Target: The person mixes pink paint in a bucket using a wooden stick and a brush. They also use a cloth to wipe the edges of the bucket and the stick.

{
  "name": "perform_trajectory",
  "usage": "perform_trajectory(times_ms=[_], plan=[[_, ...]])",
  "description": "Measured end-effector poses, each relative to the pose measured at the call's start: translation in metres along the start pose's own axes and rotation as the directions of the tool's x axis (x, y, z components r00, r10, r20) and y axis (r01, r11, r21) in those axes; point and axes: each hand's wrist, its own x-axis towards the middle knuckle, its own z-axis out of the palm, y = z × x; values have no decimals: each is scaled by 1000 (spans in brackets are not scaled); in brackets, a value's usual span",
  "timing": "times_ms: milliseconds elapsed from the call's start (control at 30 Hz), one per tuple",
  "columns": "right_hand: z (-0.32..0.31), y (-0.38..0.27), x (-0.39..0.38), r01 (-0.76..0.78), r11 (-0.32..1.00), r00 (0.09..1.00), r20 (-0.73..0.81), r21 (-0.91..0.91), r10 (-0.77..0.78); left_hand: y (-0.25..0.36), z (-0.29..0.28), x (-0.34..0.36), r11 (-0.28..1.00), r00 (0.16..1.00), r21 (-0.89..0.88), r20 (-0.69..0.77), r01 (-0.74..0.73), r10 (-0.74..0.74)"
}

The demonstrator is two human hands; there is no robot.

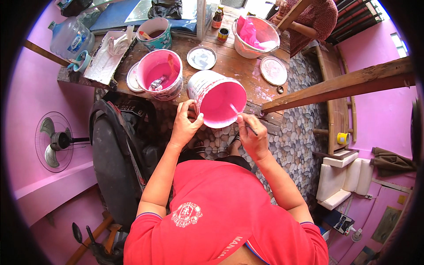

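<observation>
A white bucket [203, 81] lies tilted at the front edge of the wooden table, its mouth toward me and its inside coated in pink. My left hand [184, 126] grips the left side of its rim between thumb and fingers. In my right hand [254, 137] is a thin tool with a dark handle, pinched near the rim's right side. Its pale end [234, 108] reaches into the mouth; whether it is a brush or a scraper I cannot make out. Left of it stands a paint bucket [176, 73] with pink paint and a wooden-handled tool inside.
Behind are a teal-patterned bucket [155, 42], a round lid [201, 58], a small can [223, 34] and a white basin [256, 53] with pink plastic. Another person [316, 22] stands beyond the table. A wooden post [344, 84] slants in from the right; a motorbike [112, 154] stands left.
</observation>
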Motion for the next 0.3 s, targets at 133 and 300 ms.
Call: perform_trajectory(times_ms=[133, 300], plan=[[3, -5, 0, 26, 986, 996, 82, 167, -40, 0, 0, -1, 1000, 1000, 4, -8, -3, 3], [4, 5, -2, 12, 1000, 1000, 19, 16, -12, -1, 0, 0, 1000, 1000, 7, -8, -5, 5]])
